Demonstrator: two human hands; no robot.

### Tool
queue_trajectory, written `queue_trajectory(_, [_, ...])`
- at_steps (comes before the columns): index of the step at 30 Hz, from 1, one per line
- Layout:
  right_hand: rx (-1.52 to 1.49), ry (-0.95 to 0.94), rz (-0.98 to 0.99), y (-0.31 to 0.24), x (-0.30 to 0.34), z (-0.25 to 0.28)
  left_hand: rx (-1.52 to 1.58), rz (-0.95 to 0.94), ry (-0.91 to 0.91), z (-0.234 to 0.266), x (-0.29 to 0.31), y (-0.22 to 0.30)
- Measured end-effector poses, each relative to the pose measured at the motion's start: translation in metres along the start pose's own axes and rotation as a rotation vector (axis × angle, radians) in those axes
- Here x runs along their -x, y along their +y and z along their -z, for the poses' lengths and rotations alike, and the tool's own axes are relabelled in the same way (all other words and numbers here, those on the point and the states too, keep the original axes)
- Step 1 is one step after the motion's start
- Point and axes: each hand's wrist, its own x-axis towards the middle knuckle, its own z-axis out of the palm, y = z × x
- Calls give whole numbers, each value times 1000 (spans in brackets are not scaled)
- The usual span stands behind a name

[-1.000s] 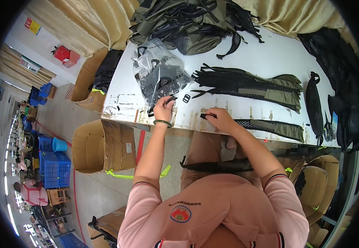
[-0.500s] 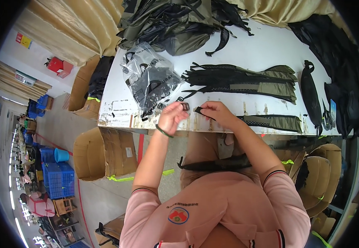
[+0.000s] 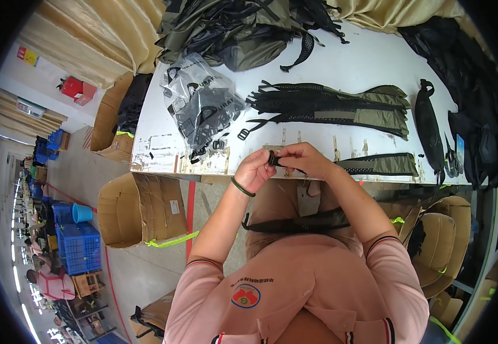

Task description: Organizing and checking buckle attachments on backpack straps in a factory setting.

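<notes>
My left hand [image 3: 255,171] pinches a small black plastic buckle [image 3: 272,158] above the table's front edge. Against it, my right hand [image 3: 307,161] holds the webbing end of an olive and black padded strap [image 3: 388,164]; whether the webbing passes through the buckle is hidden by my fingers. The rest of that strap lies to the right along the edge. Left of my hands is a clear printed plastic bag [image 3: 206,106] of black buckles, with a loose buckle [image 3: 243,135] just beyond them. Several similar straps [image 3: 329,103] lie stacked farther back.
Olive and black fabric [image 3: 226,34] is heaped at the back of the white table [image 3: 369,54]. At right are a black padded piece [image 3: 430,132], scissors [image 3: 451,157] and black material [image 3: 478,103]. A cardboard box [image 3: 146,209] stands on the floor at left; a person [image 3: 54,284] is far left.
My left hand has moved right with the buckle, meeting the webbing end in my right hand. The two were apart before. The view has shifted slightly.
</notes>
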Motion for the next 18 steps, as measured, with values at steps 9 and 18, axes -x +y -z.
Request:
queue_trajectory(9, [284, 14, 113, 5, 2, 1, -3, 33, 25, 6, -4, -3])
queue_trajectory(18, [530, 117, 380, -7, 9, -7, 140, 132, -32, 6, -6, -11])
